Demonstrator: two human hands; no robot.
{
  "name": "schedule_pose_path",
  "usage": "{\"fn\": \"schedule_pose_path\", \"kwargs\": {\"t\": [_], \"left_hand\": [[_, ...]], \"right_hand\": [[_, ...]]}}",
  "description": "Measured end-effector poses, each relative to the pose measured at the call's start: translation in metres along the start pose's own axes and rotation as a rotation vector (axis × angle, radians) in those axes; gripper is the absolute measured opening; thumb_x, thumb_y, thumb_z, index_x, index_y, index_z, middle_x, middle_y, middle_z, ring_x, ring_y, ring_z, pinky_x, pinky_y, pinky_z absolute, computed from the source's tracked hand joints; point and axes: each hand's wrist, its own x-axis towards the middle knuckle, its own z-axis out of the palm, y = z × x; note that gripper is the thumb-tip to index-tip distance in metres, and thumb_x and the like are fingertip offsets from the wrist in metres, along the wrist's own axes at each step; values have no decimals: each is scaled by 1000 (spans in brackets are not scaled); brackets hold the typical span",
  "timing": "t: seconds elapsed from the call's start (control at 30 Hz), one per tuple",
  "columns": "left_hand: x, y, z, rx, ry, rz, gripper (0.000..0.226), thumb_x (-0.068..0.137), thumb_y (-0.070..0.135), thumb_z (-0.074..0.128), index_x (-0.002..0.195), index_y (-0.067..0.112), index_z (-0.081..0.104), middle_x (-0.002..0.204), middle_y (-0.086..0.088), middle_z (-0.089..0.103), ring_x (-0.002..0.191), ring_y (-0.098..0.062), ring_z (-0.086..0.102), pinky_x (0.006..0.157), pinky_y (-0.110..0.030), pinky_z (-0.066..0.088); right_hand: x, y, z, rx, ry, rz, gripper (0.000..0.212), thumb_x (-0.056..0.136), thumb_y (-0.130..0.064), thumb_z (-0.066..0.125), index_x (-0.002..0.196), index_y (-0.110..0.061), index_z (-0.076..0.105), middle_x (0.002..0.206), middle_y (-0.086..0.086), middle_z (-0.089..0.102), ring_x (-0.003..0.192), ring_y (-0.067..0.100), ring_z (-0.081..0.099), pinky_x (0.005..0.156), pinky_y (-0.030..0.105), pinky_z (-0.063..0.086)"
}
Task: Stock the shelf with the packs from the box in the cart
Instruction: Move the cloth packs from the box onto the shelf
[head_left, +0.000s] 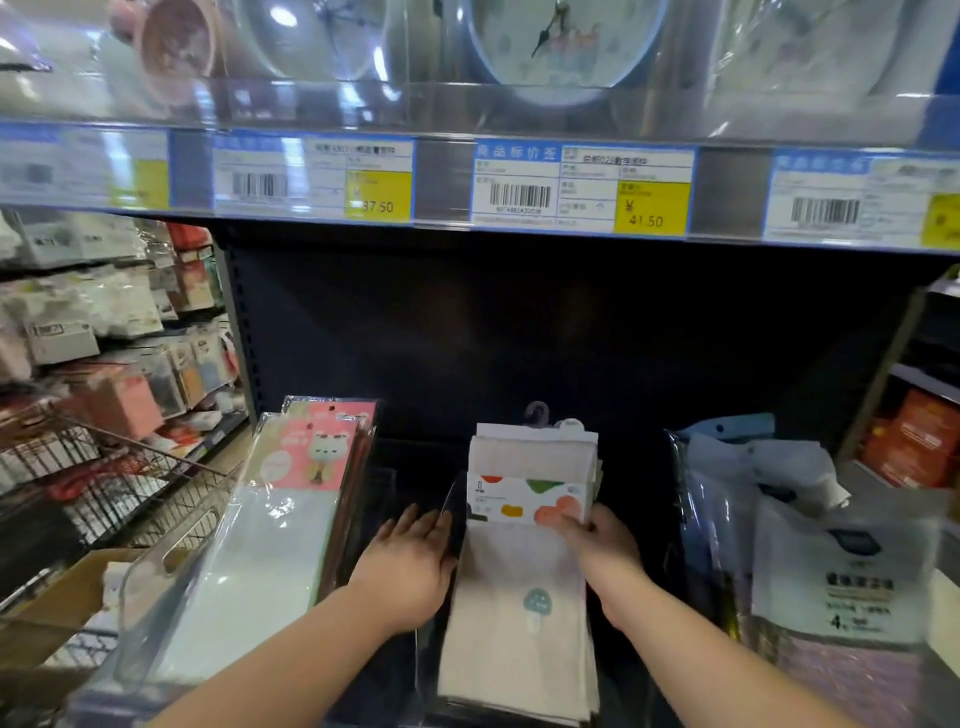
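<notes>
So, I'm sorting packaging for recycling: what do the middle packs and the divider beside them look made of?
The middle packs look like matte beige cloth, soft-edged and layered, with a smooth printed band, probably paper. The divider looks like clear rigid plastic: see-through, with a bright straight edge.

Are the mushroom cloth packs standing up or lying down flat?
Standing up. The mushroom cloth packs sit on end in the clear bin, hooks at the top, and the right hand grips the front one.
</notes>
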Motion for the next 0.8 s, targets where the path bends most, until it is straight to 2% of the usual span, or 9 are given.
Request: {"fn": "schedule_pose_path", "kwargs": {"t": [0.13,0.23,0.3,0.37,0.43,0.5,0.57,0.67,0.8], "left_hand": [[-1,1,-1,-7,10,4,59,102,41,23,154,16,9,161,-2,13,149,-23,6,120,-36,8],[-2,2,-3,-2,11,1,59,102,40,25,154,16,9,161,-2,13,149,-23,6,120,-37,7],[-3,2,-5,11,4,-7,60,101,41,25,154,17,9,161,-2,14,149,-25,7,120,-38,8],[-3,3,-7,27,3,-12,61,101,43,26,154,18,9,161,-3,15,149,-26,8,120,-39,9],[-4,3,-10,36,10,-19,63,99,47,28,154,19,10,161,-4,16,149,-27,10,120,-42,11],[-5,4,-16,37,36,-35,66,98,51,29,153,20,12,161,-4,16,148,-27,12,120,-43,13],[-7,5,-26,40,99,-67,68,96,54,30,153,21,13,160,-4,18,147,-26,16,119,-42,17],[-12,3,-45,19,190,-126,68,95,58,31,153,25,15,160,-3,17,146,-25,18,118,-41,20],[-25,-5,-65,27,291,-195,79,84,68,21,151,26,22,158,-1,22,147,-24,17,115,-41,23]], "right_hand": [[1,-8,-2,-367,-6,-15,40,78,-41,72,111,-19,67,110,2,69,94,21,65,85,33,54],[-4,-18,-3,-547,-44,-21,39,85,-45,64,117,-24,63,115,-1,66,85,16,60,71,25,49],[-6,-23,-2,-597,-22,-14,44,84,-45,64,121,-21,59,116,0,65,84,17,59,68,25,46],[-9,-28,-6,-600,26,-5,57,80,-45,69,124,-15,49,121,3,61,94,22,62,73,28,49],[-12,-36,-14,-634,67,-42,61,81,-41,69,127,-13,40,127,6,54,103,26,61,75,31,49],[-20,-49,-23,-711,106,-135,58,86,-34,63,133,-16,34,135,7,44,110,28,57,75,33,46],[-27,-65,-28,-869,141,-295,59,90,-32,58,139,-20,29,143,6,33,122,28,48,85,36,46],[-39,-87,-24,-1152,66,-592,67,92,-37,52,148,-25,18,156,0,12,139,25,25,111,39,29],[-49,-101,-5,-1347,-137,-739,68,95,-44,44,152,-27,9,161,-2,-8,149,25,-6,120,46,2]]}}
